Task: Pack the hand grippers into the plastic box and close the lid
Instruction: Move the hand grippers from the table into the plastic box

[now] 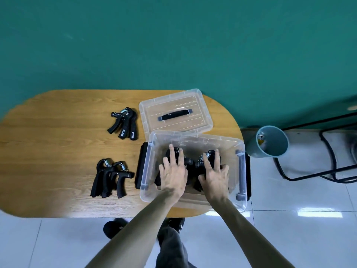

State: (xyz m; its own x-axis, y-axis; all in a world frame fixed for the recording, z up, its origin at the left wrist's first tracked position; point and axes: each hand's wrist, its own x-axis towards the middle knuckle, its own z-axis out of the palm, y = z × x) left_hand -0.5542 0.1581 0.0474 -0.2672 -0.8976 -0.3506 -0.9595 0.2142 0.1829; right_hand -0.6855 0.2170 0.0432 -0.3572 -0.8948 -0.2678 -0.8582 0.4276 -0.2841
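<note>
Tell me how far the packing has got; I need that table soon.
Partly done. Some grippers already lie in the box, where the left hand and right hand press on them. Two piles still wait on the table: the far pile and the near pile. The lid lies off, behind the box.

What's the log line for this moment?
hands: left hand, right hand on hand grippers in plastic box | outside: two clusters | lid: off

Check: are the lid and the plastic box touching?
Cannot tell. In the head view the lid's near edge meets the plastic box's far rim in the image with no table visible between them, but a single top-down view cannot separate contact from overlap.
</note>
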